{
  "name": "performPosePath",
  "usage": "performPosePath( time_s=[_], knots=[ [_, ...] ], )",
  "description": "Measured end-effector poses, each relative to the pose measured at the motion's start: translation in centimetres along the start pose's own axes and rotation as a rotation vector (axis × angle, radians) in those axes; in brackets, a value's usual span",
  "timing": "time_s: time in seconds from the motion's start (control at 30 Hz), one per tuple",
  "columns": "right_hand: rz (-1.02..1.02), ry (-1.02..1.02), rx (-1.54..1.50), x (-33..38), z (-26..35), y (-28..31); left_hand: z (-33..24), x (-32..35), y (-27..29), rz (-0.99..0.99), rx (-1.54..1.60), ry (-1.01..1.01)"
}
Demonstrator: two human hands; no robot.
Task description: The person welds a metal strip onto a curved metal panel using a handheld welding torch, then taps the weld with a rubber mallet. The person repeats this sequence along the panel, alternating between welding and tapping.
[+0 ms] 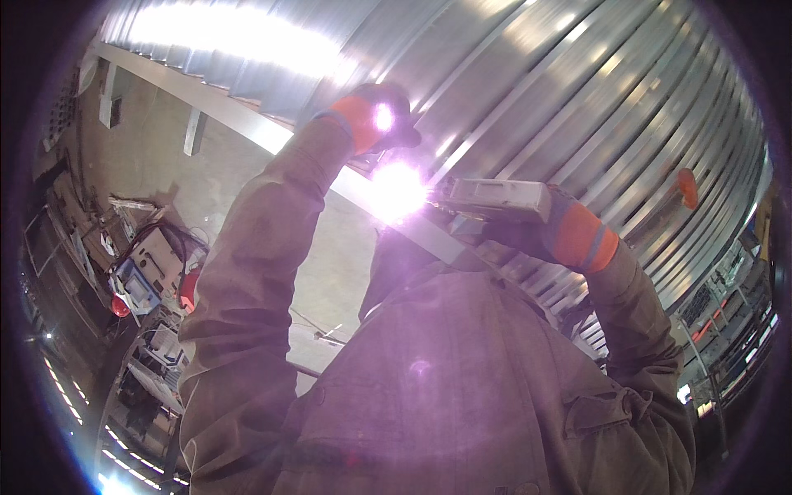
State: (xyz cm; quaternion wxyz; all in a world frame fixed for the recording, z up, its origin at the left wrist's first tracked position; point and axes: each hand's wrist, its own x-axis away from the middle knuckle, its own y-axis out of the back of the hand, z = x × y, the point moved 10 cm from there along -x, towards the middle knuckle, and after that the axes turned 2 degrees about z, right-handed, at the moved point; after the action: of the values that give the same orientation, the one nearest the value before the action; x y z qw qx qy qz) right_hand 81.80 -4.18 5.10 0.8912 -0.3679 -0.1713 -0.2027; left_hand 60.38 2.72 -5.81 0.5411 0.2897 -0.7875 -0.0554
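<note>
My right hand [536,235], in a dark glove with an orange cuff, is closed around a pale, boxy handheld welder [499,196]. Its front end points left into a dazzling white-violet glare [397,191]. Just above that glare is my left hand [384,122], gloved the same way, with its fingers curled in over the metal edge; whatever they hold is lost in the brightness. Long silvery metal bars [528,107] lie side by side under and beyond both hands. A flat metal rail [239,103] runs diagonally along their near-left edge and passes beneath the glare.
An orange-ended tool [686,188] rests on the bars at the right. On the left, lower down, there is an open case [153,264] with a red rounded thing [120,306] beside it. Short metal legs [194,132] stick out from the rail. Racks and clutter line the far right.
</note>
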Motion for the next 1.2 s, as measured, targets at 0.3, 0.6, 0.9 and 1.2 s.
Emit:
performPosePath(
  time_s=[0.3,0.6,0.9,1.2],
  knots=[
    [-0.143,-0.296,0.66,0.5,0.9,1.1,-1.8,1.7,1.1,-0.027,-0.005,-0.081],
    [-0.091,-0.419,1.074,-1.0,2.9,-0.3,-1.4,1.8,0.7,-0.081,-0.199,-0.105],
    [-0.065,-0.054,1.017,0.6,5.8,-1.7,-0.1,3.1,1.1,-0.101,0.283,-0.011],
    [-0.085,0.014,0.497,9.9,3.3,0.6,-7.3,0.9,-4.0,0.181,-0.057,0.001]
  ],
)
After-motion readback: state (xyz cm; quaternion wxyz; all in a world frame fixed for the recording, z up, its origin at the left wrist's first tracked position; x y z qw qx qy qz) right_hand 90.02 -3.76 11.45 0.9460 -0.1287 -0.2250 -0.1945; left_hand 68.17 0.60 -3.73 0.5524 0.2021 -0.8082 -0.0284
